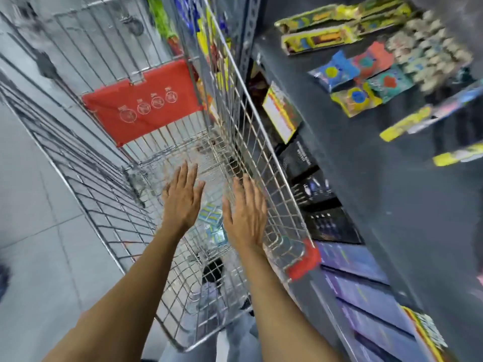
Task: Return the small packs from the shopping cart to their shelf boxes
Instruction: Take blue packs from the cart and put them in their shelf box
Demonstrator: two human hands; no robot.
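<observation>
A wire shopping cart [243, 131] fills the middle of the head view, tilted, with a red child-seat flap [142, 101] at its far end. Small light-blue packs [213, 223] lie on the cart's floor, partly hidden between my hands. My left hand [181, 197] and my right hand [244, 210] are both stretched out flat above the cart's basket, fingers apart, holding nothing. To the right, a dark shelf [366, 178] carries open yellow display boxes [318, 39] and colourful small packs [358, 79].
Lower shelf levels on the right hold dark and purple boxes [352, 259]. A red corner bumper [304, 262] on the cart sits close to the shelf edge. Grey tiled floor [39, 231] lies to the left. The picture is blurred by motion.
</observation>
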